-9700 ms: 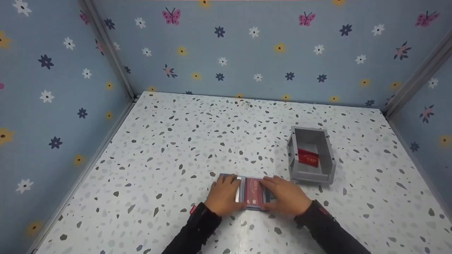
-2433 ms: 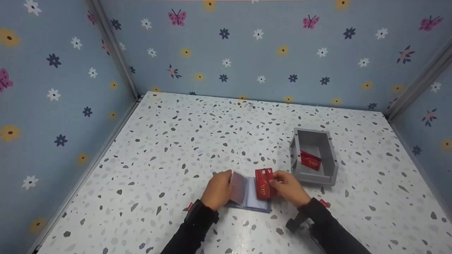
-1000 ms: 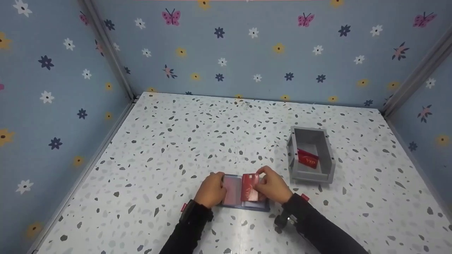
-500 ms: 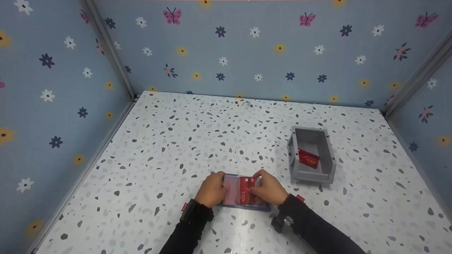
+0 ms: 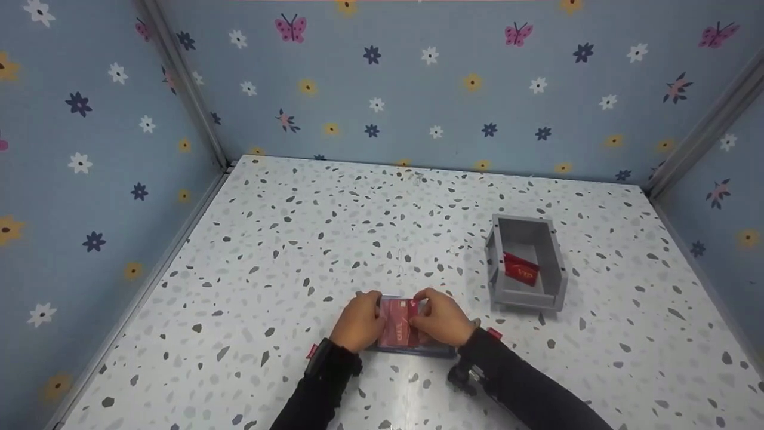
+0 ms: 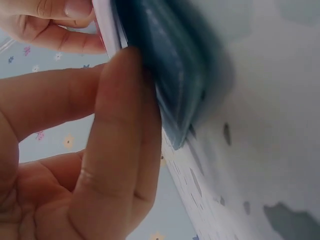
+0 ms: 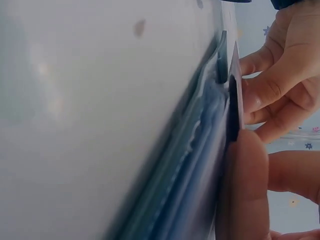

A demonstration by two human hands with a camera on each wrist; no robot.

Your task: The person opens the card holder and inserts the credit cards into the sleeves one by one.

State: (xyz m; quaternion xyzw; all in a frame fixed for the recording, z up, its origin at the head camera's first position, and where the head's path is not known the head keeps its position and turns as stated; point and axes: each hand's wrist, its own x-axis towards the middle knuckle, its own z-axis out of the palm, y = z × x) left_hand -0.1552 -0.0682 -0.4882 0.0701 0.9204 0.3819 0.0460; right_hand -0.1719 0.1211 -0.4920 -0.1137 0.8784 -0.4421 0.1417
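A blue card holder [image 5: 443, 353] with clear sleeves lies spread on the speckled table. My left hand [image 5: 358, 322] pinches its left side; in the left wrist view, the fingers [image 6: 117, 125] grip the edge of the blue cover [image 6: 175, 60]. A red VIP card [image 5: 395, 325] sits mostly under the clear plastic of the left-hand sleeve, with a brighter strip showing at its right. My right hand [image 5: 444, 319] pinches that right edge between thumb and fingers. In the right wrist view, stacked bluish sleeve layers [image 7: 185, 175] run beside the fingers, and the left hand [image 7: 287, 65] appears beyond.
A grey open-topped bin [image 5: 528, 298] stands to the right, behind the right hand, with a red VIP card [image 5: 520, 269] inside. Blue flowered panels [image 5: 382, 77] enclose the table at the back and sides.
My right hand has moved left, carrying the red card from over the right page into the left sleeve. The left hand earlier lifted the sleeve page, which now lies flat.
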